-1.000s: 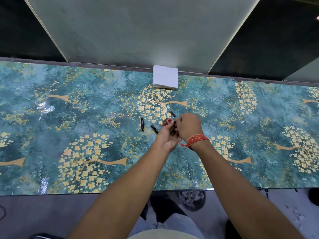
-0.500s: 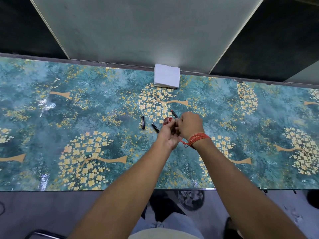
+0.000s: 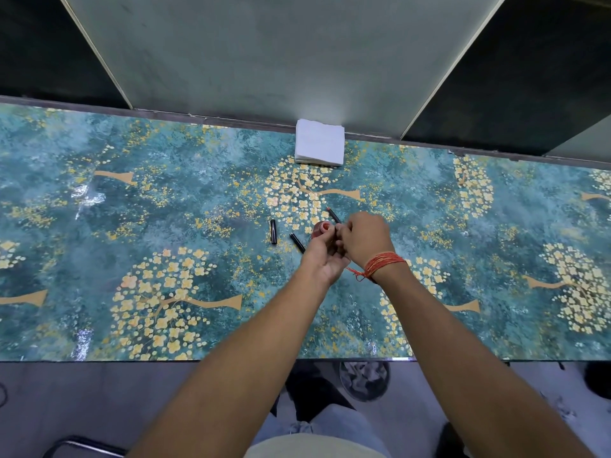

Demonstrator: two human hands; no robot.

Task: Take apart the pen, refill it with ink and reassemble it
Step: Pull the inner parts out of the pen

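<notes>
My left hand (image 3: 325,257) and my right hand (image 3: 365,238) meet over the middle of the patterned table (image 3: 165,226). The fingertips of my left hand grip a small round red ink bottle (image 3: 320,228). My right hand, with orange threads around its wrist, pinches a thin dark pen part (image 3: 334,215) whose reddish tip points up and left, just beside the bottle. Two more black pen pieces lie on the table to the left: a short cap (image 3: 273,231) and a slim barrel (image 3: 297,242). The bottle's lower part is hidden by my fingers.
A stack of white tissues (image 3: 319,147) rests at the table's far edge against a grey wall panel. Below the near edge of the table I see a dark waste bin (image 3: 363,380) on the floor and my knees.
Both hands stay together at the same spot with the bottle and the pen part. Only the view has shifted slightly.
</notes>
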